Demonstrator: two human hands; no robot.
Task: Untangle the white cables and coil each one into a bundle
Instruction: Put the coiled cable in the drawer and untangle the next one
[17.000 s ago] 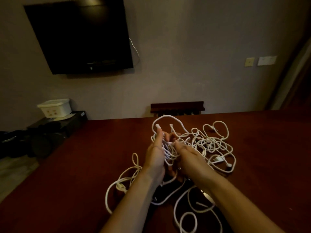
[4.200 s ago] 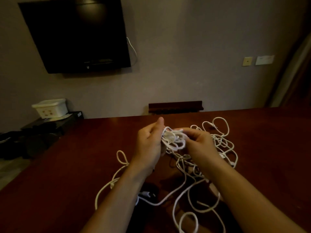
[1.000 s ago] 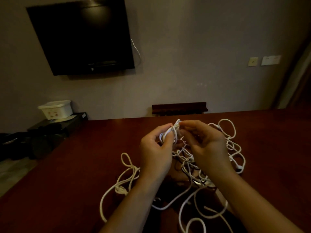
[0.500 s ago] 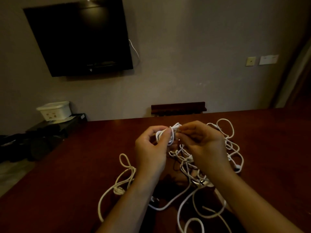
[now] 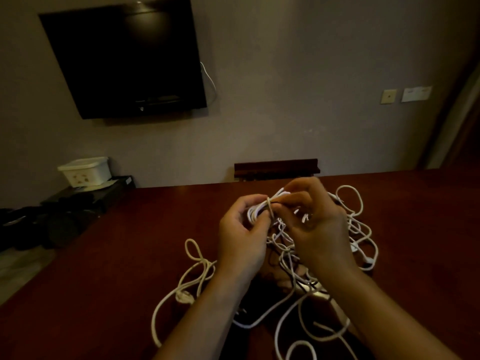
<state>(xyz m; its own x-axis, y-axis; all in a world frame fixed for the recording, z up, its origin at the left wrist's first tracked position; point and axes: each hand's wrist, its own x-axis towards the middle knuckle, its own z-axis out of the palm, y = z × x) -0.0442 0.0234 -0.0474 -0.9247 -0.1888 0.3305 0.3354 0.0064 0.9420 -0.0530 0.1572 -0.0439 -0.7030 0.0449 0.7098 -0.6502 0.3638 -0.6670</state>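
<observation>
Since half a second ago the right hand has risen a little over the small coil, its fingers now arched above the bundle with a strand wrapped across the loops, while the left hand has barely shifted. That left hand pinches the small coil between thumb and curled fingers, holding it up above the middle of the table; the right hand's fingertips pinch the cable where it crosses the coil, apparently winding the tail round the loops to bind them. Below and behind both hands the rest of the white cables lie in a loose tangle toward the table's far edge, with slack loops trailing toward the near edge and a figure-eight loop left of the left wrist. To do this step well, I judge the left pinch should stay firm on the loops so they do not spring open, while the right hand draws each wrap snug and side by side, feeding slack gently from the pile. Pulling hard risks tightening a knot lower in the tangle, so the trailing strand wants freeing first whenever it drags.
</observation>
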